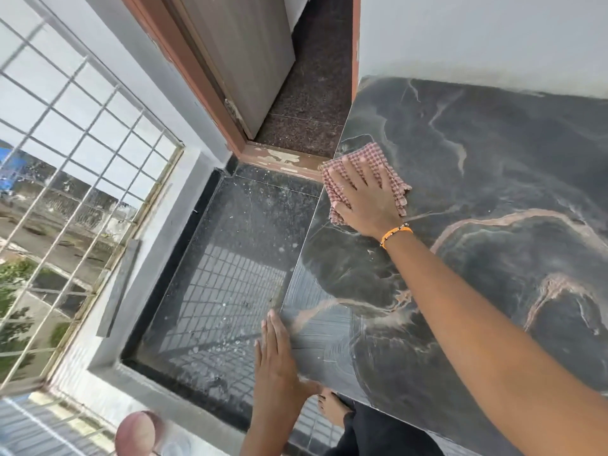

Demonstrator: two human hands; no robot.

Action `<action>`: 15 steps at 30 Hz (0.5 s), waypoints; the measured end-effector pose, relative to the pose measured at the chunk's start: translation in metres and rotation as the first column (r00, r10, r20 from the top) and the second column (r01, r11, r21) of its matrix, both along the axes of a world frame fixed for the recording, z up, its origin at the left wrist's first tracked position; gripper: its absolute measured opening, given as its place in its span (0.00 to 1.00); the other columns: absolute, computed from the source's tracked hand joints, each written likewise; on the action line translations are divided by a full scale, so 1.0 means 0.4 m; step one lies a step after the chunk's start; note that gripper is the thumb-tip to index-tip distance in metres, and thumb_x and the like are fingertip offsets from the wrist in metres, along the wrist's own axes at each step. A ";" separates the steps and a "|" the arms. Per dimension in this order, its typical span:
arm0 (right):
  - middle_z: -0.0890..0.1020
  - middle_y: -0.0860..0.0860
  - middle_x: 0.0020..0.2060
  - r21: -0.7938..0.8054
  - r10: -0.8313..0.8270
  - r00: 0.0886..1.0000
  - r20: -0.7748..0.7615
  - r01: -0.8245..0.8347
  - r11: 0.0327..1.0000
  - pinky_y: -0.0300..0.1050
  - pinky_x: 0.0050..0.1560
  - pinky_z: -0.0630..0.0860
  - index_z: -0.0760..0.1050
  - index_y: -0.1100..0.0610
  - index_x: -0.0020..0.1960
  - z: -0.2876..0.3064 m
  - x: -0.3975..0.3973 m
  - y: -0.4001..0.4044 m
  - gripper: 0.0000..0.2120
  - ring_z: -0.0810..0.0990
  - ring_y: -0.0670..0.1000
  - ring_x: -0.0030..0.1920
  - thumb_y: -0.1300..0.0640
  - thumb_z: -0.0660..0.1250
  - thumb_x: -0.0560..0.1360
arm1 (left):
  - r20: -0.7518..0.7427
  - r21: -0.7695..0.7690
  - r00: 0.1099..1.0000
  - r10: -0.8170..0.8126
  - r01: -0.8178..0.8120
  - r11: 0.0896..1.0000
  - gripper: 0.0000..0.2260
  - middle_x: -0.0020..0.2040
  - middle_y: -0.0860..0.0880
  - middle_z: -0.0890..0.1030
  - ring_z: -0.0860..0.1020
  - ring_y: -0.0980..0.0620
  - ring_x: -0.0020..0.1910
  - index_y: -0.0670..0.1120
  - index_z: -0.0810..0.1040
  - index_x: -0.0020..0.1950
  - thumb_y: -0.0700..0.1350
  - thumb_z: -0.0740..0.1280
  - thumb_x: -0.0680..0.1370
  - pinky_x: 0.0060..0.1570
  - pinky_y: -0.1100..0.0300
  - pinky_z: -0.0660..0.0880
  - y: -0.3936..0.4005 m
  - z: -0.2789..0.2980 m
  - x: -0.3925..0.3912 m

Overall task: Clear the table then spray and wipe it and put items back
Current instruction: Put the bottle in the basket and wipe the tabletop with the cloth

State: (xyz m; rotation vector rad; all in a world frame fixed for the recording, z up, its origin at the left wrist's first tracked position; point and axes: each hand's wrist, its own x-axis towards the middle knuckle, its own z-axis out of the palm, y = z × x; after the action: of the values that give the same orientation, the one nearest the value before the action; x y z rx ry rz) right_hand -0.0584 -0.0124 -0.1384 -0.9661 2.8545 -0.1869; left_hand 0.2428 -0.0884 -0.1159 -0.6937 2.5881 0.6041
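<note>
At the near edge of the view, a rounded pinkish object (136, 434), blurred and only partly in frame, sits at the lower left; what it is cannot be told. Beside it, a bare foot (332, 411) stands on the dark speckled floor (230, 251) just below the near corner of the table. The left hand (276, 363) lies flat with straight, closed-together fingers against the left edge of the dark marble-patterned tabletop with tan veins (493, 258), near that corner; it holds nothing. Streaks of wet smear show on the tabletop surface next to this hand. Farther along the same left edge, the right hand (365, 199), with an orange beaded bracelet (396, 234) on its wrist, presses with spread, extended fingers down on a pink-and-white checked waffle-weave cloth (362, 159). The cloth lies flat on the tabletop at its left edge, toward the far corner, with one corner overhanging slightly. To the left, a window with a white metal grille (65, 179) faces outdoors. Beyond the table, a grey door in a brown frame (243, 60) stands open against a grey wall (477, 37).
</note>
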 end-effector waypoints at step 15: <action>0.47 0.44 0.76 0.009 0.148 0.989 0.017 -0.148 0.989 0.56 0.74 0.41 0.45 0.41 0.75 -0.018 0.173 0.194 0.29 0.46 0.54 0.77 0.42 0.50 0.77 | 0.038 -0.057 0.999 -0.015 0.017 0.998 0.62 0.76 0.47 0.36 0.39 0.49 0.76 0.45 0.24 0.68 0.67 0.70 0.60 0.71 0.55 0.35 0.000 0.017 0.000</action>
State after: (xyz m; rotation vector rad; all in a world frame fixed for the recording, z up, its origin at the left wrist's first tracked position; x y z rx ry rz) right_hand 0.0109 0.0651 -0.1457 -1.1629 2.7515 -0.1652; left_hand 0.2427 -0.0885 -0.1093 -0.6955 2.5826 0.5096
